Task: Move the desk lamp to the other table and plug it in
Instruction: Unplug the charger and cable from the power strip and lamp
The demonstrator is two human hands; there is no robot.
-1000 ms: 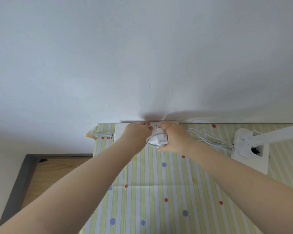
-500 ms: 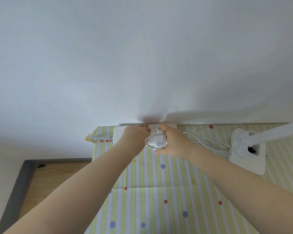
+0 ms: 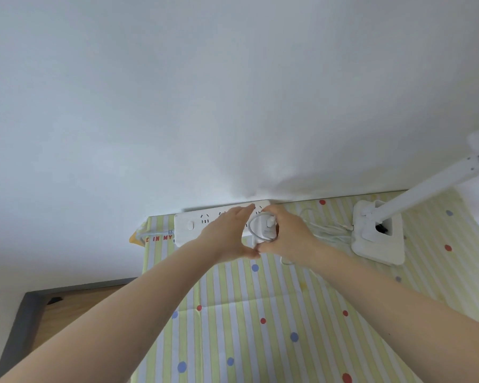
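Your right hand [image 3: 284, 239] grips the white plug adapter [image 3: 263, 230] over the power strip [image 3: 194, 225] at the wall; your left hand [image 3: 227, 233] lies flat, steadying it. The desk lamp [image 3: 379, 239] stands to the right on the striped cloth. Misaligned prongs could jam — smooth plastic may slide.

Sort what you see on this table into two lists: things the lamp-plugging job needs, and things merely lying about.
Part of the job:
desk lamp
lamp cable
plug adapter, gripped by the right hand
power strip, with the left hand resting on it

Just there:
striped tablecloth
packet with red letters at the table's left edge
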